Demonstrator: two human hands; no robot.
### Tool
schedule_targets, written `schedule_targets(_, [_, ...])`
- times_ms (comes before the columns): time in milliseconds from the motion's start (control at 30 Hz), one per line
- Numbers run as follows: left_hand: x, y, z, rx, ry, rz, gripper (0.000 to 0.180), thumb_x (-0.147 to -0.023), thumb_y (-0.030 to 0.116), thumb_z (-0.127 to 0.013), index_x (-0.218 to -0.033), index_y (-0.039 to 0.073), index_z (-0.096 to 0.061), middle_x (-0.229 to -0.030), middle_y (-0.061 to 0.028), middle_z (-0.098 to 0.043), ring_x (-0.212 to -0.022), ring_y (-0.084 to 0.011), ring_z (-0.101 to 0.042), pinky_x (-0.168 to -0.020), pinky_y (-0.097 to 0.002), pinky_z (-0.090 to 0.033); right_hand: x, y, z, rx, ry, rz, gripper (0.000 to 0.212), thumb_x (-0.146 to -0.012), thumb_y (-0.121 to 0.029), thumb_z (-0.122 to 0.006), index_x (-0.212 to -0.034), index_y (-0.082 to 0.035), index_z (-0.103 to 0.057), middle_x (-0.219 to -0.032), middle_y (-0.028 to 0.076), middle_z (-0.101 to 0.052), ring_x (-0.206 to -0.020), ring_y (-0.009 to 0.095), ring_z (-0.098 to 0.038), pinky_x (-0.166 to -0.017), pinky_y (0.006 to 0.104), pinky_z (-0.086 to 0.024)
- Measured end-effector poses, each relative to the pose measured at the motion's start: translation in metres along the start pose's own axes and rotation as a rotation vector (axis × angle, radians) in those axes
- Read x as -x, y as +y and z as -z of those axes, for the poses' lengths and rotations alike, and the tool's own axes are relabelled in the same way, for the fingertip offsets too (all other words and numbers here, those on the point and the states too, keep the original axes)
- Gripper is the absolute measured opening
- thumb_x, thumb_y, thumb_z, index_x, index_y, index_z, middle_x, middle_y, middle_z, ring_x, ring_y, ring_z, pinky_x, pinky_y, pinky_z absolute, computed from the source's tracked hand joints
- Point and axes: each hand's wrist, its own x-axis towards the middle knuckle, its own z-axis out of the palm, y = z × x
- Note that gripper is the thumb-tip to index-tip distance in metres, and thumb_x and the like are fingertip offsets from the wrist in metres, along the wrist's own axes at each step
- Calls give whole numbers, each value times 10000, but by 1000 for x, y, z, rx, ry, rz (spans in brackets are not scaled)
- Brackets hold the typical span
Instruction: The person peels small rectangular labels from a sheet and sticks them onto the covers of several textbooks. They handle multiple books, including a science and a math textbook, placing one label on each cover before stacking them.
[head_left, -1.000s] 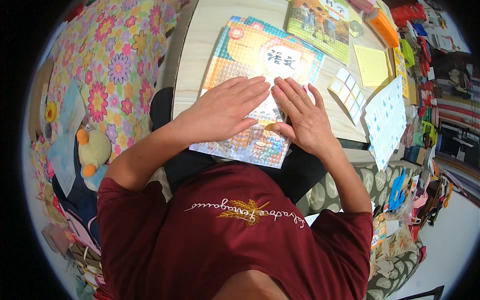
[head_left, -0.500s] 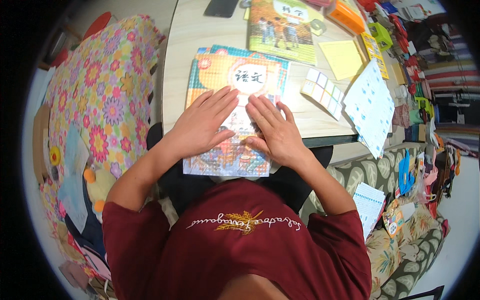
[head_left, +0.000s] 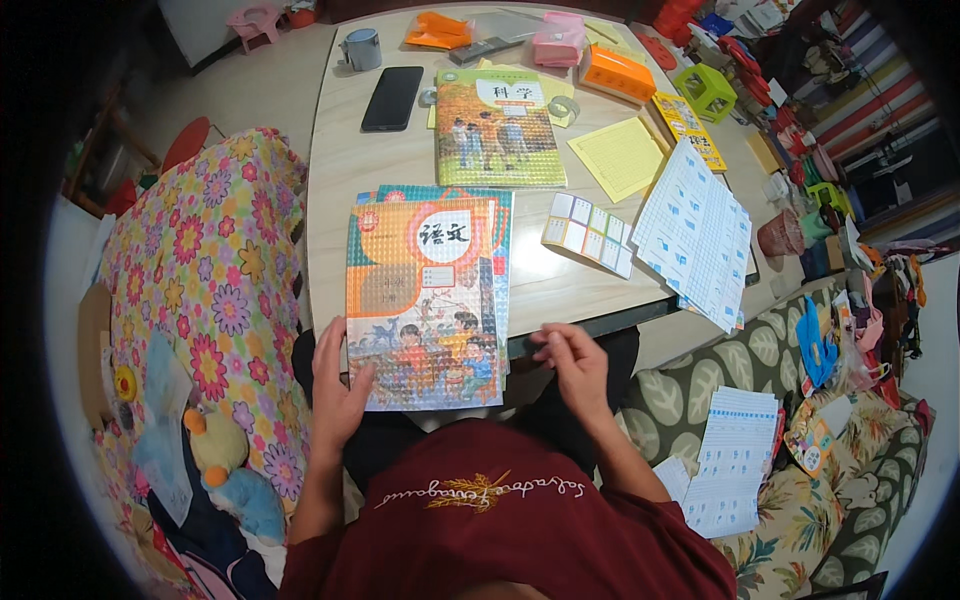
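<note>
A textbook with an orange and white cover (head_left: pixel 425 300) lies on a teal-edged book (head_left: pixel 508 260) at the table's near edge, its lower end jutting over my lap. My left hand (head_left: pixel 340 385) is against its lower left edge, the thumb on the cover and the fingers stretched along the side. To the right of the books, my right hand (head_left: pixel 578 370) hovers by the table edge, fingers loosely bent and apart, holding nothing. Beyond the stack lies a green and yellow textbook with a textured clear cover (head_left: pixel 500 130).
Right of the books are a label sheet (head_left: pixel 587 235), a yellow paper pad (head_left: pixel 620 157) and printed sheets (head_left: pixel 690 235) overhanging the edge. Farther back sit a black phone (head_left: pixel 392 98), a grey mug (head_left: pixel 361 49), a tape roll (head_left: pixel 563 110) and an orange box (head_left: pixel 617 74).
Both hands have come off the cover's middle: the left moved down to its left edge, the right away to the right. The view has shifted, showing more of the table's far end.
</note>
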Motion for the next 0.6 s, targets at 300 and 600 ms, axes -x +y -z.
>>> schedule_targets(300, [34, 11, -10, 577, -36, 325, 606, -843, 27, -536, -1388, -7, -275, -1379, -153, -336, -1215, -209, -402, -986, -326, -352, 27, 4, -23, 74, -215, -127, 291, -871, -150, -616, -1087, 17, -516, -923, 69, -590, -680, 87, -583, -573, 223, -481])
schedule_targets(600, [58, 42, -6, 905, 99, 459, 553, -861, 21, -503, -1364, -23, -277, -1347, -143, -357, -1110, -181, -481, -822, -274, -452, 39, 5, -27, -261, -233, -383, 304, -852, -100, -633, -1062, -6, -434, -685, 24, -540, -561, 93, -577, -488, 199, -476])
